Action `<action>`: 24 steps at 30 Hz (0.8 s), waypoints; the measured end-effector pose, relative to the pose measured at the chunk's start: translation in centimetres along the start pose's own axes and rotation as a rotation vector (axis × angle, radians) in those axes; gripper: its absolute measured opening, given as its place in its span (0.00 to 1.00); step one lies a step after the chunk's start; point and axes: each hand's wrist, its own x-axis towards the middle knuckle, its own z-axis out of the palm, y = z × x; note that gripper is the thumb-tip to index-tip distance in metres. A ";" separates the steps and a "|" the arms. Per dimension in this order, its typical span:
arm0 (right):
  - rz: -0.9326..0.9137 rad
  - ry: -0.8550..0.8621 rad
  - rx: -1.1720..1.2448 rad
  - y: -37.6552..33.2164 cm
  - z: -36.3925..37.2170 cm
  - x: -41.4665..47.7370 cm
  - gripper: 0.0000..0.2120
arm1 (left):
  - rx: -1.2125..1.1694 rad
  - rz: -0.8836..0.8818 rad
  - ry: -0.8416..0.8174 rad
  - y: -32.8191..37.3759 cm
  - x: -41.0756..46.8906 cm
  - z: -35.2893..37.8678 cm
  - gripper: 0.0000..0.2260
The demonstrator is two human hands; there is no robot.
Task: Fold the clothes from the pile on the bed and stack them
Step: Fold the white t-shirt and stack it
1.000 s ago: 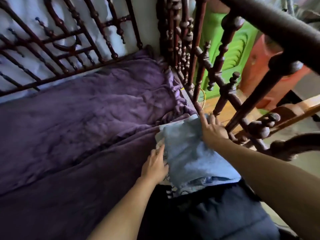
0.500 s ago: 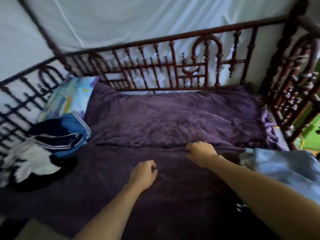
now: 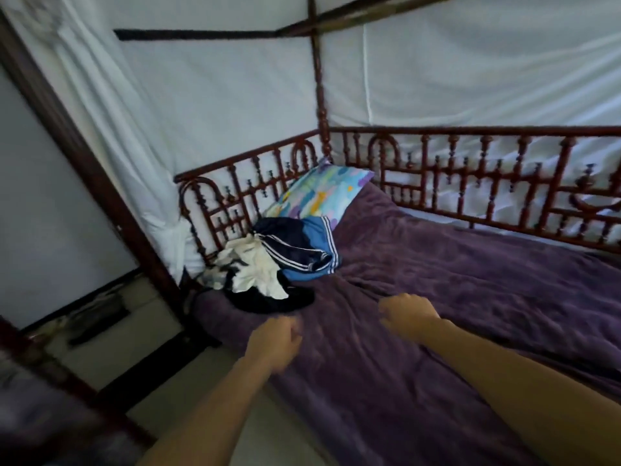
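Pile (image 3: 268, 264) of clothes on the bed (image 3: 453, 348), pillow (image 3: 322, 193) just behind the pile, left hand (image 3: 275, 341) and right hand (image 3: 408, 311) near the pile, not touching it, each grip clenched, holding nothing

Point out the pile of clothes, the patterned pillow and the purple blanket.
pile of clothes (image 3: 258, 267), head view, on the cream garment
patterned pillow (image 3: 322, 193), head view, middle of its cover
purple blanket (image 3: 470, 297), head view, a bare stretch

Unfolded pile (image 3: 275, 264) just below the pillow (image 3: 322, 193).
A crumpled blue and navy garment (image 3: 316, 243) with white stripes touches the pillow's lower edge; a rumpled cream garment (image 3: 252, 270) lies left of it, over a black one (image 3: 268, 302) farthest from the pillow.
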 end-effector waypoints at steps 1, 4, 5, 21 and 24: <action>-0.023 0.007 -0.001 -1.6 0.0 1.3 0.13 | -0.004 -0.020 0.001 -1.8 0.1 -0.4 0.09; -0.091 0.039 -0.004 -5.8 0.4 5.5 0.13 | -0.011 -0.063 0.010 -6.7 1.0 -1.2 0.10; -0.105 0.043 0.008 -6.9 0.7 6.9 0.12 | -0.024 -0.078 0.012 -8.1 1.6 -1.4 0.09; -0.074 -0.198 0.102 -16.2 7.1 33.7 0.17 | -0.038 -0.216 -0.101 -27.1 20.7 -4.9 0.09; -0.060 -0.236 0.115 -18.5 8.7 37.6 0.17 | -0.045 -0.234 -0.135 -30.8 24.1 -4.6 0.11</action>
